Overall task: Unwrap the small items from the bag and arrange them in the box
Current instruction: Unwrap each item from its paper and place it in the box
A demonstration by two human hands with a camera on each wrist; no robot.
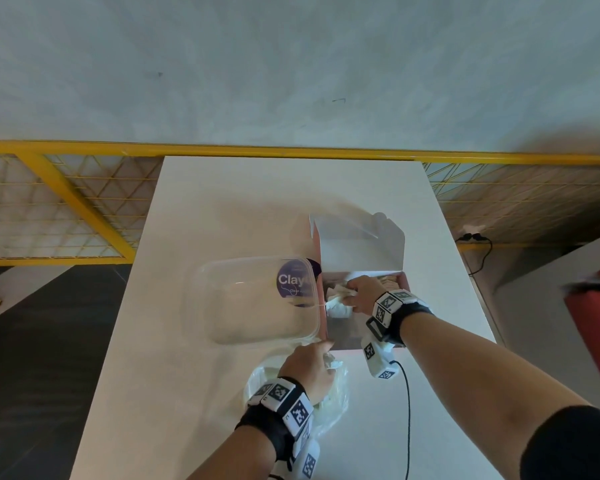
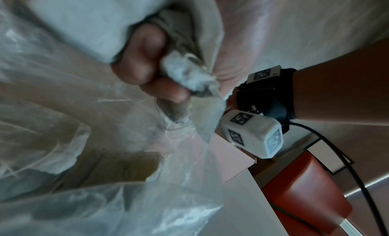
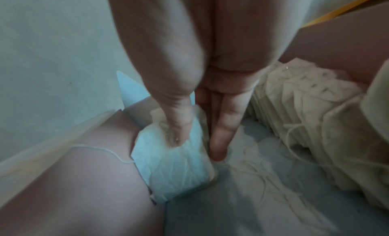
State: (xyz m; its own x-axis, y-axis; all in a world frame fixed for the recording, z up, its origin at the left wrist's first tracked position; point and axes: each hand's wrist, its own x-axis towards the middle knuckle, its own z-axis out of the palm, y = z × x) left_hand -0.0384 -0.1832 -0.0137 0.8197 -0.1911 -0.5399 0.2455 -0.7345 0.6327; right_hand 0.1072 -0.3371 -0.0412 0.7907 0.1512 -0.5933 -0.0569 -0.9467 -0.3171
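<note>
Far left on the white table [image 1: 194,202], a clear plastic tub with a purple round label [image 1: 257,303] – lying just beside the pink cardboard box with its lid up [image 1: 361,244]. Nearer, left hand [image 1: 309,370] curled inside a crinkled clear plastic bag [image 1: 333,407], pinching a crumpled white paper wad [image 2: 185,73]. Right hand [image 1: 364,294] down in the box – thumb and fingers holding a small white tea bag with a string [image 3: 179,164] against the left wall, near a row of stacked bags [image 3: 305,106].

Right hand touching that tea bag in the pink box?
Touching. Right wrist view: right hand pinches the tea bag between thumb and finger inside the pink box.
</note>
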